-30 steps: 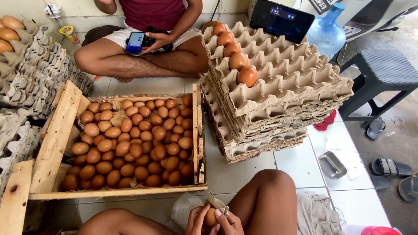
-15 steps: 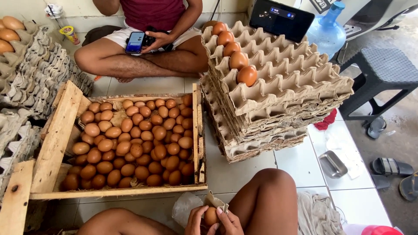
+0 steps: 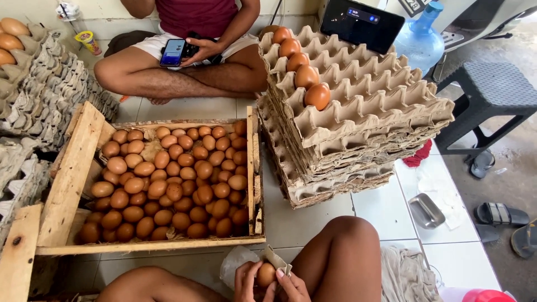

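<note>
Wiping one egg clean at the bottom of the view

We hold a brown egg point(image 3: 266, 274) low between our knees, our left hand point(image 3: 246, 281) curled around it and our right hand point(image 3: 291, 284) pressing a scrap of cloth point(image 3: 275, 259) to it; next, we judge, comes a gentle carry to the stacked egg trays point(image 3: 358, 120) beyond the wooden crate point(image 3: 67, 179).

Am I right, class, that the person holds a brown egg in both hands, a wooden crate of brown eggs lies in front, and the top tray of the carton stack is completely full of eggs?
Not quite. The head view shows the top tray of the carton stack mostly empty, with only five eggs along one row. The rest holds: left hand and right hand hold a brown egg, with the wooden crate in front.
</note>
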